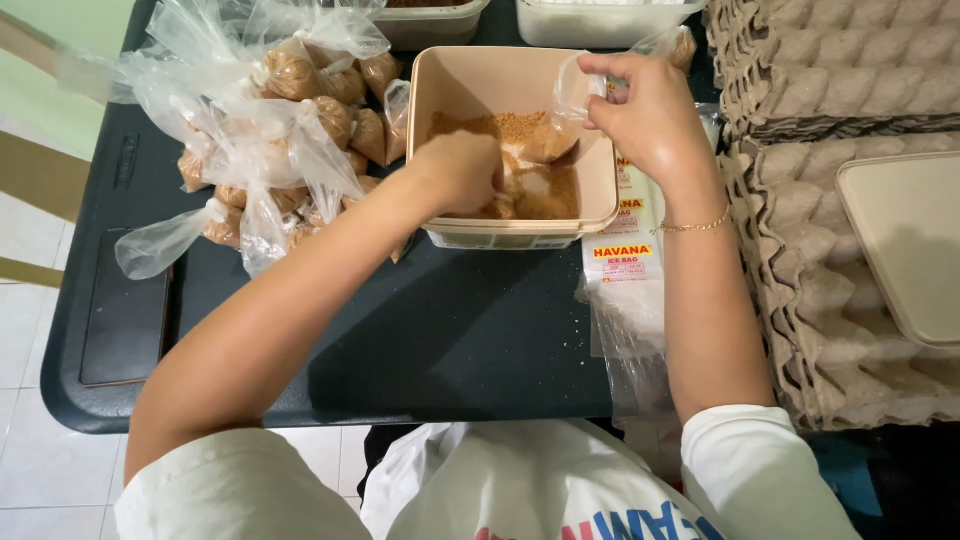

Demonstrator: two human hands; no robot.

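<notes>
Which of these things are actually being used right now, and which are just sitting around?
In use: left hand in the tub of brown powder; right hand holding a small clear bag; filled bags; flat pack of unused bags.

Lying about: egg trays; beige lid; two containers at the table's far edge.

Surface (440,340): dark, with rounded corners, carrying everything listed here.
Filled bags (300,120): heap of small clear knotted bags of brown powder, on the surface's left part.
Egg trays (850,80): grey cardboard stacks at the surface's right edge.
Lid (905,245): beige, lying on the nearer egg trays.
Far containers (600,20): two, at the surface's far edge.
</notes>
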